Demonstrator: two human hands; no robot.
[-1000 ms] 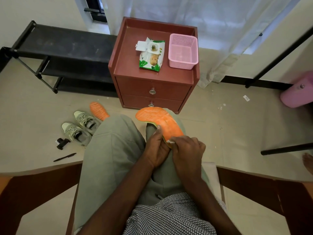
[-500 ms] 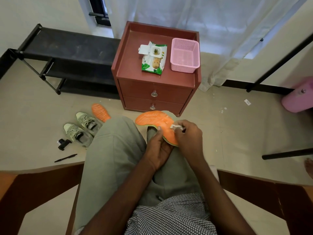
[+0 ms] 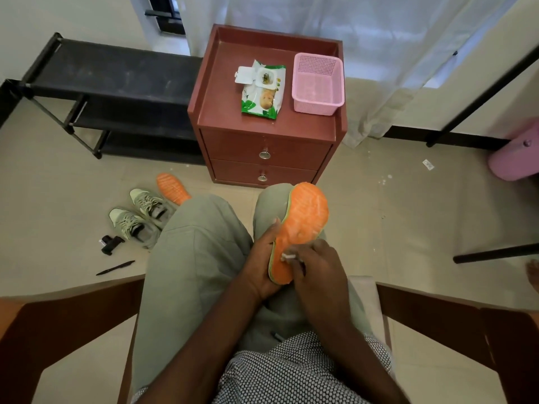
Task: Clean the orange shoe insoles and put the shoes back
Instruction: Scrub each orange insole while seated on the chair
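Moved: orange insole [image 3: 303, 225] now stands more upright over the right knee, toe end pointing far, where a moment ago it lay slanted to the left; the wiping hand has come back down to its near, heel end.
Left hand [image 3: 264, 265]: fingers curled round the insole's left edge, cupping it from beneath.
Right hand [image 3: 318, 272]: fingers pinching a small white wipe [image 3: 287, 257] against the insole.
Second insole [image 3: 172, 188]: on the floor, far left, beside the grey shoes [image 3: 140, 215].
Wipes pack [image 3: 261, 90]: open on the cabinet [image 3: 215, 112], left of the pink basket [image 3: 317, 83].
Meaning: probably mid-scrub on the first insole; second insole and shoe return not yet done.
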